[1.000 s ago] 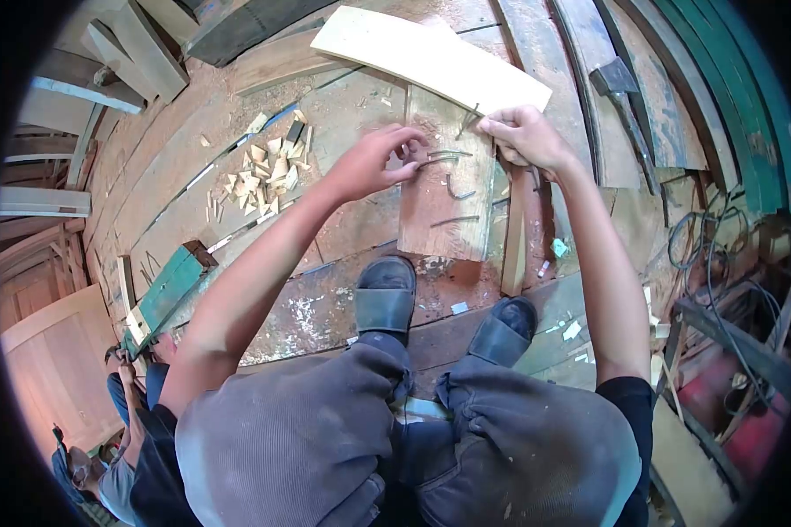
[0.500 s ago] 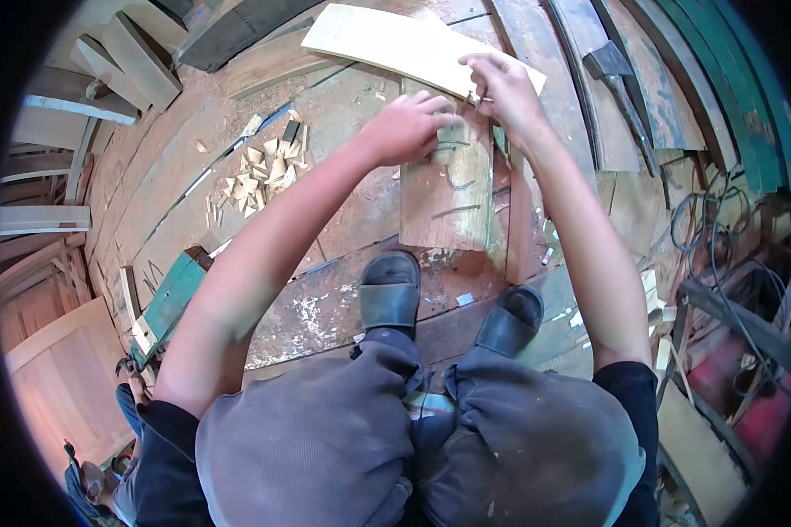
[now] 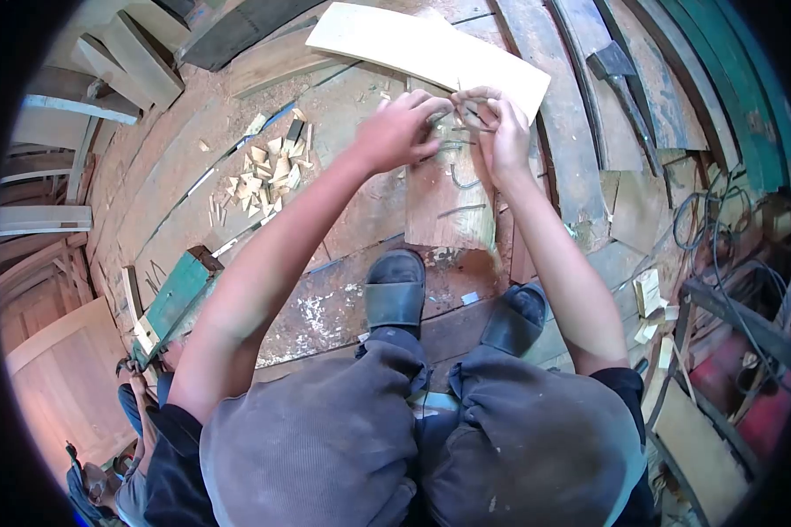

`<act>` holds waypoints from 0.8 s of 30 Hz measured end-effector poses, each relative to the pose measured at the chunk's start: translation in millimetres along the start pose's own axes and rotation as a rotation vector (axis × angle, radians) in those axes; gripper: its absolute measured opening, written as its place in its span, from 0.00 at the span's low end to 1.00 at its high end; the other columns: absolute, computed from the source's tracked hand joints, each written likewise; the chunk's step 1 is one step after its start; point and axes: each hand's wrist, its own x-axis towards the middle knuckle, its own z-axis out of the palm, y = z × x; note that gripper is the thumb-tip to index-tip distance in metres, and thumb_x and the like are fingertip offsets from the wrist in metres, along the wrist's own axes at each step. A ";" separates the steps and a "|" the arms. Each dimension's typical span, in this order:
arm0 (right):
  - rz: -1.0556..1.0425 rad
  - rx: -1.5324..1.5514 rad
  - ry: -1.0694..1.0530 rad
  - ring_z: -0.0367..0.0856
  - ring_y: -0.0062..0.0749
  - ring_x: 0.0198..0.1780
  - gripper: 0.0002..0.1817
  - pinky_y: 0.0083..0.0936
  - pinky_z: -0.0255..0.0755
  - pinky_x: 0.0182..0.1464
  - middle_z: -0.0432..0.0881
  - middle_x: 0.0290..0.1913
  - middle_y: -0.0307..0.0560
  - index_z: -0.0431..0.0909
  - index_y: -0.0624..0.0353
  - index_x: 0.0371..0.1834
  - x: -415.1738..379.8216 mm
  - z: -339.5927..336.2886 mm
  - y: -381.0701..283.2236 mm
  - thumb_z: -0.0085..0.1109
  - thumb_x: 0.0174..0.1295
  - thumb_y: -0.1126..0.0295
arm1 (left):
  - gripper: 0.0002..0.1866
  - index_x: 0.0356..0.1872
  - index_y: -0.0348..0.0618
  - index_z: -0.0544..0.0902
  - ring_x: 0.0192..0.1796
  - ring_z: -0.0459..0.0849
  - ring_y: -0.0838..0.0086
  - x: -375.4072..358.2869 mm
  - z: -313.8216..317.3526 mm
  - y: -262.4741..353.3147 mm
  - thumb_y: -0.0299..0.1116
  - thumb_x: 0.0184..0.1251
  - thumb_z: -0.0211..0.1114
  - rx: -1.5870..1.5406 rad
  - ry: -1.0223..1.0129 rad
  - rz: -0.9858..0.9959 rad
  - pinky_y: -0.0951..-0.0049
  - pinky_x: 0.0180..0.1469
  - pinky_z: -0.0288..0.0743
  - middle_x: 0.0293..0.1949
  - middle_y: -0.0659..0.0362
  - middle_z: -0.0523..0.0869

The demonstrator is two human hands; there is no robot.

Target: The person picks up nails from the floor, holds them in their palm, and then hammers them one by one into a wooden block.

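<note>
A short wooden board (image 3: 431,215) lies on the floor in front of my feet, with several thin dark curved pieces on its top. Above its far end, my left hand (image 3: 406,130) has its fingers bent and close together near the fingertips of the other hand. My right hand (image 3: 498,132) pinches something thin and dark, too small to name. Just beyond both hands a pale curved plank (image 3: 413,44) rests on the floor.
Wood offcuts (image 3: 272,171) are heaped at the left. A hammer-like tool (image 3: 628,97) lies on boards at the upper right, with cables (image 3: 712,228) below it. A green block (image 3: 180,294) stands lower left, near another person (image 3: 119,474).
My right hand has moved down and left, close to my left hand. My left hand has stayed almost in place. The view has shifted slightly.
</note>
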 end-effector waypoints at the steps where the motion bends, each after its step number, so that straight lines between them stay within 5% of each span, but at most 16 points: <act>1: 0.036 -0.005 -0.030 0.83 0.36 0.47 0.14 0.31 0.77 0.55 0.82 0.43 0.54 0.75 0.69 0.42 -0.9 -1.7 -4.8 0.36 0.70 0.77 | 0.25 0.59 0.53 0.78 0.54 0.80 0.62 1.5 3.0 2.9 0.38 0.59 0.70 -0.003 0.064 0.021 0.62 0.57 0.70 0.51 0.59 0.80; 8: -0.106 -0.609 -0.228 0.81 0.21 0.37 0.10 0.23 0.79 0.43 0.83 0.35 0.43 0.79 0.67 0.36 12.0 -22.4 -14.6 0.45 0.69 0.77 | 0.19 0.52 0.55 0.82 0.52 0.81 0.64 9.9 15.6 -3.1 0.39 0.59 0.70 0.076 0.017 -0.016 0.60 0.55 0.70 0.45 0.61 0.82; 11: -0.130 -0.877 -0.390 0.83 0.27 0.31 0.09 0.25 0.79 0.39 0.84 0.30 0.46 0.81 0.66 0.34 13.0 -14.1 -29.0 0.50 0.65 0.74 | 0.13 0.47 0.52 0.83 0.51 0.81 0.64 8.3 16.6 -10.6 0.38 0.61 0.69 0.115 0.068 -0.026 0.61 0.54 0.71 0.43 0.60 0.83; 14: -0.298 -1.214 -0.599 0.84 0.41 0.30 0.10 0.31 0.79 0.40 0.85 0.30 0.54 0.82 0.65 0.35 22.6 -4.6 -36.6 0.53 0.60 0.71 | 0.10 0.43 0.50 0.82 0.48 0.81 0.63 1.4 15.2 -17.8 0.37 0.62 0.67 0.072 0.158 -0.045 0.61 0.53 0.72 0.42 0.59 0.82; 15: -0.408 -1.333 -0.632 0.83 0.53 0.34 0.12 0.38 0.77 0.43 0.84 0.31 0.58 0.83 0.64 0.35 25.7 -1.6 -37.8 0.53 0.56 0.68 | 0.10 0.42 0.49 0.82 0.47 0.82 0.63 -0.8 14.6 -19.6 0.37 0.62 0.67 0.044 0.176 -0.066 0.61 0.52 0.73 0.41 0.59 0.82; 21: -0.561 -1.435 -0.654 0.83 0.52 0.42 0.13 0.41 0.75 0.48 0.84 0.37 0.58 0.82 0.65 0.38 24.7 5.5 -55.2 0.54 0.61 0.66 | 0.15 0.46 0.45 0.82 0.41 0.82 0.67 -15.6 7.2 -13.8 0.36 0.59 0.71 -0.173 0.096 -0.159 0.65 0.47 0.75 0.38 0.58 0.83; 24: -0.573 -1.343 -0.414 0.83 0.47 0.42 0.13 0.37 0.74 0.48 0.84 0.39 0.57 0.81 0.65 0.40 5.6 -15.3 -71.0 0.56 0.65 0.65 | 0.18 0.49 0.46 0.81 0.41 0.82 0.69 -30.2 10.4 -9.7 0.35 0.58 0.73 -0.191 0.097 -0.121 0.67 0.47 0.74 0.37 0.59 0.83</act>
